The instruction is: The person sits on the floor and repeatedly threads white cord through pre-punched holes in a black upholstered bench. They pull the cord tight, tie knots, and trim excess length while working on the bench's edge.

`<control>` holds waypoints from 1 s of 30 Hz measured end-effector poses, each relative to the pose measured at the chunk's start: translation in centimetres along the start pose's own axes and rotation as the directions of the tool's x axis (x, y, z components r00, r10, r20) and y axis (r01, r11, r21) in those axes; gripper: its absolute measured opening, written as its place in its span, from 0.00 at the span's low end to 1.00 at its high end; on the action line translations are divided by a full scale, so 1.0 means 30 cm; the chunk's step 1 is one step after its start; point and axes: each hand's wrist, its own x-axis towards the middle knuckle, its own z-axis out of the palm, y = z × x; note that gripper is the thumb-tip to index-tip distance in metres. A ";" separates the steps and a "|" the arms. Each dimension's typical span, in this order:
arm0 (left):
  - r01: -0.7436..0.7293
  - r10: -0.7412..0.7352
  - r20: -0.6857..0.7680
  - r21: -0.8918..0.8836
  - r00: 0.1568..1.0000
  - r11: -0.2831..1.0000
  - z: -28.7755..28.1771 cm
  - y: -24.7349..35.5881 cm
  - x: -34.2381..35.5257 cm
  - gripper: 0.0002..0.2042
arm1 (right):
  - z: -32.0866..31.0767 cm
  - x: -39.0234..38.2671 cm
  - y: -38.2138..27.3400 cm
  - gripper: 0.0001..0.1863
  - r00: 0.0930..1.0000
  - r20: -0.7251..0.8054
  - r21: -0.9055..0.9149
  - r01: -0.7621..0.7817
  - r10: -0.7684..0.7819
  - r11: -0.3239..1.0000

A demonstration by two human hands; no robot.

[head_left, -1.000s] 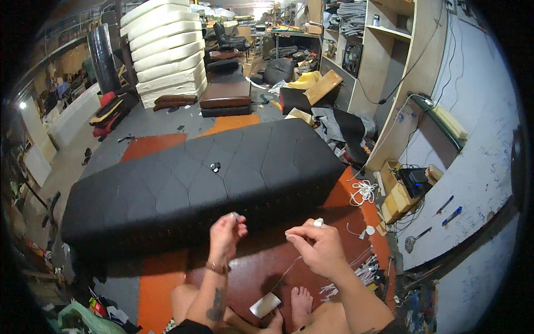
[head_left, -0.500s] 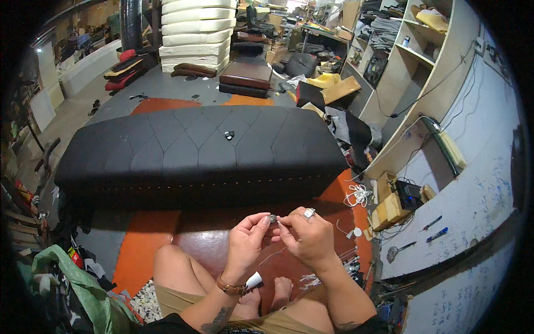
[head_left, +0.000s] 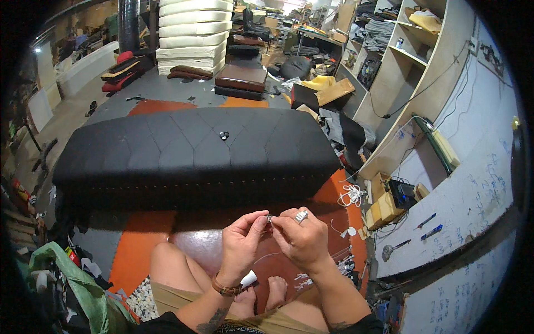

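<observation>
Pinched between my fingertips, just below the middle of the frame, is a small dark metal piece [head_left: 268, 218], too tiny to say whether it is a button or a needle's eye. My left hand [head_left: 243, 240] grips it between thumb and forefinger, the other fingers curled in loosely, a brown strap on the wrist. My right hand [head_left: 300, 238], a silver ring on one finger, meets it from the other side with thumb and forefinger closed on the same spot, so both hands are shut on the piece and touching each other at the tips. I hold it up close and central, likely because something this fine needs both hands steadying it. A thin white thread [head_left: 266, 258] curves down from below my hands toward my lap.

Under my hands lie my bare knees and feet, crossed on a brown leather pad [head_left: 197, 245] over orange floor mats [head_left: 139, 245]. A small white cup-like thing [head_left: 250, 278] sits beside my foot, within easy reach.

Across the middle of the frame stretches a long black tufted bench [head_left: 189, 150], its diamond folds mostly without buttons; a small dark object [head_left: 223, 135] rests on its top.

At the right, near the wall, are a tangle of white cord [head_left: 351, 195] and wooden shelving [head_left: 411, 72]. In the upper left stands a stack of cream cushions [head_left: 192, 33].
</observation>
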 end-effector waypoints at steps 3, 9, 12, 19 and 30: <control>-0.002 0.001 0.027 0.049 1.000 0.999 0.013 0.008 -0.011 0.12 | -0.019 -0.010 0.004 0.11 1.000 -0.016 0.002 -0.017 0.017 1.000; -0.087 0.075 0.091 0.132 0.993 0.987 0.037 0.023 -0.019 0.12 | -0.048 -0.020 0.003 0.12 0.999 -0.046 -0.051 -0.016 0.013 0.999; -0.133 0.114 0.112 0.184 0.987 0.974 0.032 0.015 -0.017 0.12 | -0.050 -0.028 0.009 0.11 0.998 -0.053 -0.086 0.012 -0.017 0.996; -0.065 0.034 0.118 0.277 0.992 0.959 0.026 0.045 -0.022 0.12 | -0.069 -0.033 0.005 0.15 0.999 0.012 -0.086 0.043 -0.042 0.995; -0.013 -0.011 0.071 0.319 0.997 0.948 0.012 0.057 -0.003 0.08 | -0.034 -0.030 0.000 0.13 0.997 0.078 0.061 -0.002 -0.002 0.998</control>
